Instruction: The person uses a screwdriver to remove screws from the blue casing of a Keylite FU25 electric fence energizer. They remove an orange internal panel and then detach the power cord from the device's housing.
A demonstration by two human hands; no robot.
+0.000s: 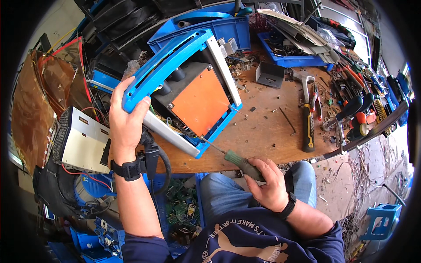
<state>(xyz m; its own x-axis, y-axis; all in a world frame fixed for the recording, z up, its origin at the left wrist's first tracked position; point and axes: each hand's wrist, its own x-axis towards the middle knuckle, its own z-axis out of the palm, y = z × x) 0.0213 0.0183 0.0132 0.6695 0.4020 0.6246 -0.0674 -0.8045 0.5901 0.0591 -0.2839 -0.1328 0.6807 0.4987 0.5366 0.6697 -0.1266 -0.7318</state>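
Note:
On the wooden bench stands a tilted device with a blue and grey frame [171, 61] around a black box that carries an orange panel [202, 101]. My left hand [126, 113] grips the upper left corner of the blue frame, fingers wrapped over it. A screwdriver [239, 162] with a green handle is in my right hand [268, 184], fingers closed around the grip. Its shaft points up and left, and the tip is at the panel's lower corner by a screw. Whether the tip sits in the screw head, I cannot tell. Wires show between the box and the frame.
A hammer [308, 118] lies to the right on the bench [263, 131], near pliers [316, 101] and a hex key [288, 121]. Loose screws are scattered about. Blue crates [228, 30] stand behind; a white-faced unit [85, 140] is at left. Circuit boards [182, 206] fill a bin below.

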